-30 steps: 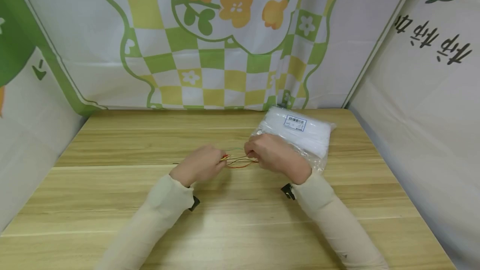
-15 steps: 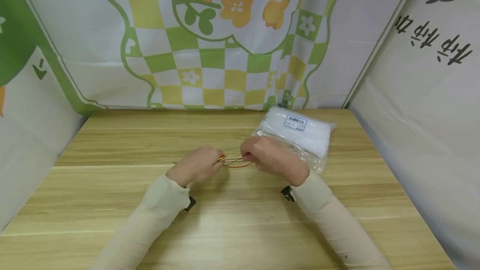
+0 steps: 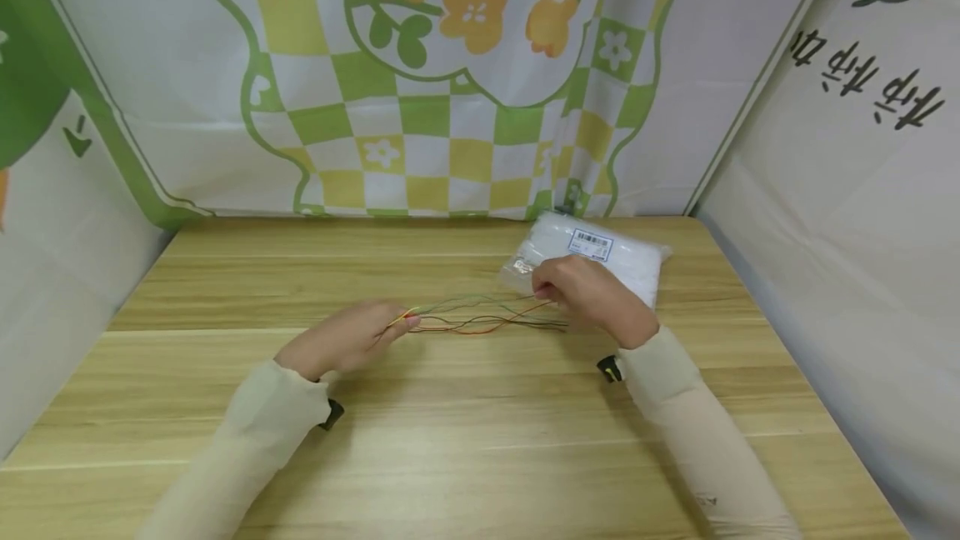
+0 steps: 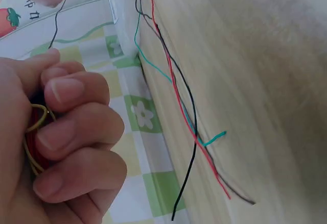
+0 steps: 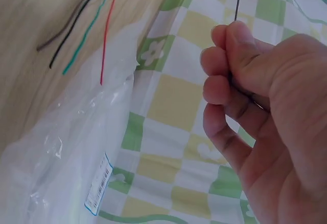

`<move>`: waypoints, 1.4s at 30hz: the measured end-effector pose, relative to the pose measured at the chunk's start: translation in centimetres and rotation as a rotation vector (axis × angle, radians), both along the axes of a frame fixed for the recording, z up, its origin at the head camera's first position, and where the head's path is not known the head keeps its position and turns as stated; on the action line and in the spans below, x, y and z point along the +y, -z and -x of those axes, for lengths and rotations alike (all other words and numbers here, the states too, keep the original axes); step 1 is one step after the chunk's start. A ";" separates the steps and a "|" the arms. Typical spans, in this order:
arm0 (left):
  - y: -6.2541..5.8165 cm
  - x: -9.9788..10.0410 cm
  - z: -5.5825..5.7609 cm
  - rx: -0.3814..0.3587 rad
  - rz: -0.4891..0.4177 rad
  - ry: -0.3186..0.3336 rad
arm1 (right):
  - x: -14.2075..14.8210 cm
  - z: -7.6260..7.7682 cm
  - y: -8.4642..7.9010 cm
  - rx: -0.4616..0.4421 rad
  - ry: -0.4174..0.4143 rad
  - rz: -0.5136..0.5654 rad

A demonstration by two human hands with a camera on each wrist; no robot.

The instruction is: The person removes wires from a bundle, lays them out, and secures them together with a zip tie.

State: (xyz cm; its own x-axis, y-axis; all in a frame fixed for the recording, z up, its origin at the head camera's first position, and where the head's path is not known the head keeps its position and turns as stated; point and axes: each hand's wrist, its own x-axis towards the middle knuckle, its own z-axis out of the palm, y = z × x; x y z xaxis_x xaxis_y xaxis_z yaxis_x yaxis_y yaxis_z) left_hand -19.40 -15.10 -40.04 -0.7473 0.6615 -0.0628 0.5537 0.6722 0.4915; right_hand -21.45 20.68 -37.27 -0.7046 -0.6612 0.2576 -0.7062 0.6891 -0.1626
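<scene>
In the left wrist view my left hand has its fingers curled round yellow and red wires. My right hand pinches one thin dark wire between thumb and fingertips, and the wire stretches across to the left hand. Loose wires, among them a red wire, a black wire and a teal wire, trail from the left side toward the right, below the pinched one. In the head view the hands are well apart, with the wires spanning the gap.
A clear plastic bag with white contents and a barcode label lies at the back right, partly behind the right hand. All is on a wooden table. A checkered curtain hangs behind it.
The hands have moved apart, left hand leftward and right hand rightward. More of the wires now shows between them, and several free ends hang loose near the right hand.
</scene>
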 end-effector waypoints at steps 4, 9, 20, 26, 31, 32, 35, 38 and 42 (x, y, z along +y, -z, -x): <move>0.4 -1.1 -0.5 -0.089 -0.181 0.080 | 0.4 0.1 0.4 -0.031 -0.011 -0.010; 0.2 -2.9 -0.9 -0.232 -0.257 0.049 | 1.3 0.0 0.6 -0.057 0.014 -0.021; -0.5 -4.8 -1.3 -0.088 -0.056 -0.041 | 1.9 0.2 0.6 -0.114 0.038 -0.062; -0.6 -5.0 -1.3 -0.030 0.044 -0.086 | 1.8 0.2 1.0 -0.100 0.015 -0.074; -0.2 -5.1 -1.1 -0.026 0.054 -0.070 | 2.1 0.2 1.6 -0.089 -0.003 -0.069; -0.1 -5.1 -1.0 -0.030 0.052 -0.067 | 2.2 0.1 1.8 -0.091 -0.005 -0.068; 0.0 -5.1 -0.9 -0.043 0.044 -0.060 | 2.4 -0.1 2.2 -0.109 -0.006 -0.067; 0.1 -5.5 -0.9 -0.062 0.053 -0.076 | 2.4 -0.4 2.3 -0.116 -0.017 -0.071; 0.2 -5.8 -0.9 -0.071 0.067 -0.105 | 2.4 -0.8 2.1 -0.126 -0.018 -0.065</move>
